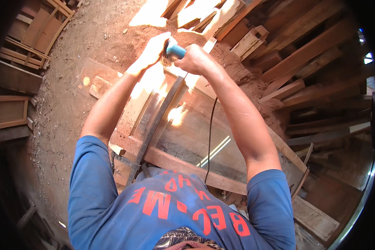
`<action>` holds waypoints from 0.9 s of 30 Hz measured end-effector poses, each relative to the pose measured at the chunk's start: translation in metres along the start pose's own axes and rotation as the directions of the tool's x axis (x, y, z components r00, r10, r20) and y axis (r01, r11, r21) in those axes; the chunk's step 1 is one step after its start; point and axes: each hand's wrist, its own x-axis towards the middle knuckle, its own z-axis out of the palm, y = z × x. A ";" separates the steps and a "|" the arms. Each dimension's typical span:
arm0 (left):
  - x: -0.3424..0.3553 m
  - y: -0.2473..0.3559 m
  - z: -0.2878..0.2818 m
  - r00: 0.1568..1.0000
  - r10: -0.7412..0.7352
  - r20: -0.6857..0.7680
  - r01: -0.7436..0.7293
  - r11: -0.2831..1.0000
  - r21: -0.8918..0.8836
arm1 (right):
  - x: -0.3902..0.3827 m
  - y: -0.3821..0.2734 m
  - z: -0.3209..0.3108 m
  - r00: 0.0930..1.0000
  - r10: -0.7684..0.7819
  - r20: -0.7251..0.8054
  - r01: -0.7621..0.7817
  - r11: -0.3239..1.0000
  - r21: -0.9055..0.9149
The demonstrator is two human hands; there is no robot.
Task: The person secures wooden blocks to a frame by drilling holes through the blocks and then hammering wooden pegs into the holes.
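Observation:
Both hands are up at the far end of a wooden framed panel (203, 183), gripping a blue corded power tool (175, 50). My left hand (156, 49) is wrapped round its head on the left; my right hand (191, 59) holds its body on the right. The tool's lower part is partly hidden by glare and fingers. A black cord (211, 129) runs down across the panel toward my body. A long dark bar clamp (157, 121) lies lengthwise over the panel, left of the cord. Sunlight washes out the wood beneath my hands.
Stacked planks (296, 52) fill the right side, beside heaps of reddish sawdust (243, 79). Wooden frames and boards (37, 29) lie at the upper left above the dirt floor (50, 158). Sunlit offcuts (196, 16) lie beyond my hands.

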 end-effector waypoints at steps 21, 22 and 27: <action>0.013 0.020 0.015 0.948 0.092 -0.305 -0.025 0.976 0.218 | -0.011 -0.011 -0.012 0.991 0.121 0.055 -0.128 0.982 0.137; 0.022 0.027 0.015 0.949 0.067 -0.309 0.001 0.977 0.212 | -0.010 -0.009 -0.021 0.992 0.103 0.070 -0.113 0.980 0.161; 0.029 0.037 0.007 0.945 0.139 -0.297 -0.055 0.960 0.275 | -0.018 -0.016 -0.024 0.998 -0.009 -0.059 0.019 0.985 0.169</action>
